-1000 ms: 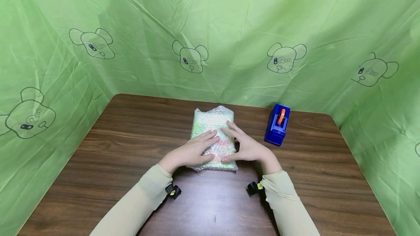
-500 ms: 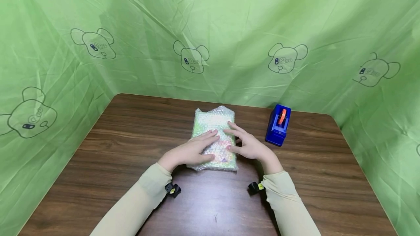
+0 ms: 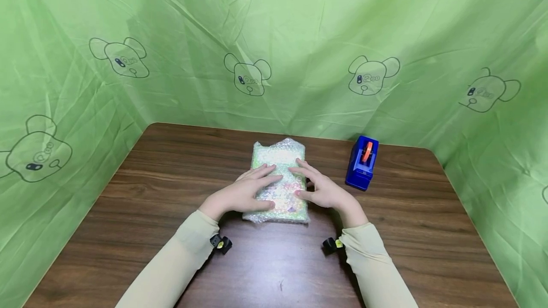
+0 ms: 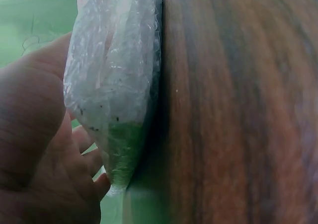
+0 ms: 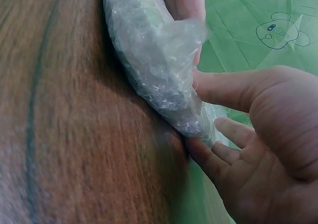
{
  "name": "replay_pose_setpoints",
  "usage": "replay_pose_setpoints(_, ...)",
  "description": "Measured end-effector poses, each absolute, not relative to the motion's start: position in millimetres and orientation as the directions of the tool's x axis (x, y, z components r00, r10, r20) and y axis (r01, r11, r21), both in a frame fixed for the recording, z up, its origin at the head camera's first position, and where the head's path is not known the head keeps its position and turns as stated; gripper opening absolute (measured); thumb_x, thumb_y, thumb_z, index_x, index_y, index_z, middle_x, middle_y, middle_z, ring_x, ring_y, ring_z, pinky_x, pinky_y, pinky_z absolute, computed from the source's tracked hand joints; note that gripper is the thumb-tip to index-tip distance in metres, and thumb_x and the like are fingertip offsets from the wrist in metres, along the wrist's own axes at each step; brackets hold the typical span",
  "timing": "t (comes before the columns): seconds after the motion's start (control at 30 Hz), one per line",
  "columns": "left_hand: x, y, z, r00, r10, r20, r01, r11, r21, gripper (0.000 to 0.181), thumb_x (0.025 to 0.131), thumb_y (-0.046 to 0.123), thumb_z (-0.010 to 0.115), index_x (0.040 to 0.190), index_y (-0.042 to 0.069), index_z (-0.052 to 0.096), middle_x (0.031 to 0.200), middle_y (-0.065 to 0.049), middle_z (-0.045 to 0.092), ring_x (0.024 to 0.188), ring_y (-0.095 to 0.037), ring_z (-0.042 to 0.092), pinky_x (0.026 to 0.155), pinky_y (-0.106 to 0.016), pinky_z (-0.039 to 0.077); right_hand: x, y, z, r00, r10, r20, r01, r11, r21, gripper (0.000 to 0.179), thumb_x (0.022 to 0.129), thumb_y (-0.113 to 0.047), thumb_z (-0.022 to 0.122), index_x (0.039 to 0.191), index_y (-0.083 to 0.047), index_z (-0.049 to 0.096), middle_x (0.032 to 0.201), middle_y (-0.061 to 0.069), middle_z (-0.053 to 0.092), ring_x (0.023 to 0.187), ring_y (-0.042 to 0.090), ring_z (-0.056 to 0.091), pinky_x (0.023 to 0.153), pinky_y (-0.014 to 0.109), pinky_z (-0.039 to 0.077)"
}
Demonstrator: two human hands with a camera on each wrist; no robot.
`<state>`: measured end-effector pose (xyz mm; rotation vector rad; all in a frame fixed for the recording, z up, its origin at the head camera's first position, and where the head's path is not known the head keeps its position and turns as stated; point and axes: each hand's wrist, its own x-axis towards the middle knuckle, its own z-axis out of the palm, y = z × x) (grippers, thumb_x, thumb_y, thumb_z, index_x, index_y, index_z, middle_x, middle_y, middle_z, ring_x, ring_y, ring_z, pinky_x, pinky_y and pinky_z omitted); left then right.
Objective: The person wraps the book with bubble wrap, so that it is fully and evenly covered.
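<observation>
A flat, rectangular bubble-wrapped package [image 3: 280, 154] lies on the table, with green and pink showing through its clear wrap. My left hand [image 3: 237, 195] rests over its left side, fingers spread and pointing up across the top face. On the other side, my right hand [image 3: 327, 192] has its fingers and thumb at the right edge, partly over the top. In the left wrist view, the folded end of the bubble wrap [image 4: 112, 70] faces the camera. The right wrist view shows a loose flap of wrap [image 5: 181, 37] standing up near the right thumb [image 5: 228, 90].
A blue tape dispenser [image 3: 361, 168] with an orange reel stands to the right of the package, near the back of the brown wooden table [image 3: 171, 175]. Green cloth [image 3: 299, 23] printed with bear faces hangs behind the table and along both sides.
My left hand has slid slightly left across the package. My right thumb has drawn up and back toward the right edge. The package and tape dispenser stay put.
</observation>
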<state>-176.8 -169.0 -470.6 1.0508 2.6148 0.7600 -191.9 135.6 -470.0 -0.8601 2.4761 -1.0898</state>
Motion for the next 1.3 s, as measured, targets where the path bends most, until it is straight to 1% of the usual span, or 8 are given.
replay_pose_setpoints(0.2,-175.5,-169.2,-469.0,-0.713,0.701,-0.025,0.581,0.611,0.537,0.082,0.102,0.048,0.073,0.171,0.018,0.041,0.182,-0.011,0.019,0.168,-0.038,0.011,0.134,-0.063,0.01,-192.5,135.9,-471.0,-0.77,-0.637,-0.027,-0.418,0.537,-0.733,0.058,0.106,-0.017,0.073,0.161,-0.011,0.055,0.182,0.017,0.013,0.156,0.044,0.041,0.114,0.059,0.052)
replay_pose_setpoints(0.33,-175.6,-169.3,-469.2,-0.715,0.699,-0.021,0.58,0.61,0.539,0.083,0.101,0.048,0.073,0.171,0.017,0.04,0.182,-0.011,0.02,0.168,-0.038,0.012,0.134,-0.064,0.01,-192.1,135.3,-469.9,-0.775,-0.63,-0.042,-0.414,0.557,-0.72,0.053,0.106,-0.019,0.074,0.158,-0.012,0.061,0.183,0.016,0.013,0.155,0.044,0.042,0.115,0.059,0.05)
replay_pose_setpoints(0.5,-176.9,-169.4,-470.1,-0.714,0.701,-0.002,0.595,0.607,0.526,0.086,0.1,0.049,0.074,0.171,0.015,0.039,0.181,-0.012,0.023,0.168,-0.039,0.015,0.133,-0.066,0.013,-191.0,134.2,-468.0,-0.778,-0.626,-0.053,-0.41,0.569,-0.713,0.053,0.106,-0.019,0.073,0.157,-0.013,0.061,0.183,0.015,0.012,0.147,0.044,0.052,0.115,0.06,0.05)
replay_pose_setpoints(0.63,-178.1,-169.3,-471.3,-0.712,0.702,0.017,0.605,0.6,0.523,0.088,0.1,0.05,0.075,0.171,0.013,0.039,0.181,-0.012,0.024,0.168,-0.038,0.014,0.132,-0.067,0.014,-190.4,133.2,-466.8,-0.779,-0.624,-0.055,-0.406,0.57,-0.714,0.054,0.106,-0.018,0.074,0.157,-0.012,0.061,0.183,0.015,0.012,0.143,0.044,0.056,0.114,0.061,0.051)
replay_pose_setpoints(0.77,-179.0,-169.8,-473.7,-0.711,0.703,0.039,0.611,0.589,0.529,0.089,0.1,0.05,0.075,0.171,0.012,0.038,0.181,-0.013,0.024,0.168,-0.038,0.013,0.132,-0.066,0.014,-190.9,133.3,-467.9,-0.78,-0.623,-0.053,-0.411,0.575,-0.708,0.053,0.106,-0.019,0.073,0.157,-0.013,0.061,0.183,0.015,0.013,0.143,0.044,0.056,0.114,0.061,0.051)
replay_pose_setpoints(1.0,-179.1,-169.6,-474.5,-0.704,0.709,0.052,0.625,0.582,0.52,0.088,0.101,0.05,0.073,0.172,0.012,0.037,0.181,-0.015,0.02,0.168,-0.039,0.014,0.132,-0.067,0.014,-190.3,133.3,-465.5,-0.78,-0.623,-0.054,-0.41,0.575,-0.708,0.054,0.105,-0.019,0.074,0.157,-0.013,0.062,0.183,0.015,0.013,0.155,0.046,0.042,0.117,0.063,0.047)
replay_pose_setpoints(1.1,-179.2,-169.7,-475.3,-0.701,0.711,0.043,0.627,0.587,0.512,0.089,0.101,0.052,0.071,0.173,0.014,0.035,0.182,-0.015,0.019,0.168,-0.038,0.013,0.133,-0.066,0.013,-190.7,133.4,-465.8,-0.78,-0.623,-0.055,-0.409,0.575,-0.708,0.054,0.105,-0.019,0.074,0.157,-0.013,0.061,0.183,0.015,0.013,0.157,0.046,0.039,0.117,0.062,0.047)
replay_pose_setpoints(1.3,-180.2,-170.5,-477.9,-0.702,0.712,0.014,0.616,0.599,0.512,0.09,0.102,0.054,0.07,0.174,0.016,0.033,0.182,-0.012,0.017,0.169,-0.036,0.01,0.134,-0.063,0.01,-191.2,132.9,-466.5,-0.779,-0.624,-0.058,-0.407,0.574,-0.71,0.053,0.106,-0.019,0.073,0.158,-0.013,0.061,0.183,0.015,0.012,0.154,0.045,0.043,0.117,0.062,0.048)
